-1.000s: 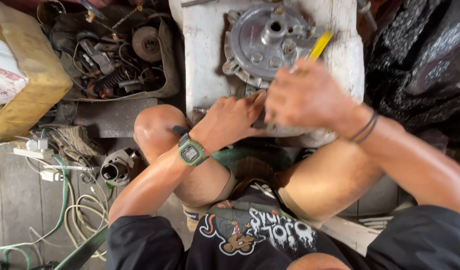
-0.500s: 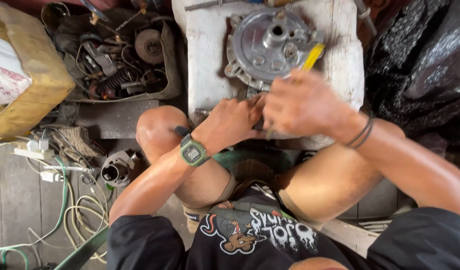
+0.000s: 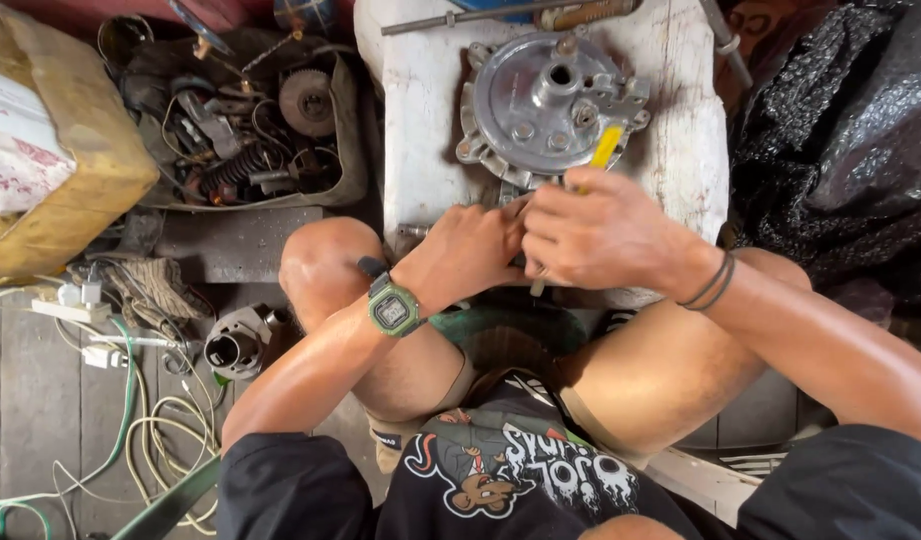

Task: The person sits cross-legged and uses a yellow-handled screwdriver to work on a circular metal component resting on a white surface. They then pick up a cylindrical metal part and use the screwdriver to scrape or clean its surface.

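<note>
Right hand [image 3: 605, 235] clamped on yellow-handled tool [image 3: 606, 146] near metal cover [image 3: 545, 105]; left hand [image 3: 470, 250] closed, contents hidden, on white bench [image 3: 420, 120]

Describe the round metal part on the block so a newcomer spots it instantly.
Find the white block above the person's knees. On its top, just beyond both hands, lies the round silver cover plate: a central hub, bolt ears around its rim, a yellow-handled tool across its edge.
</note>
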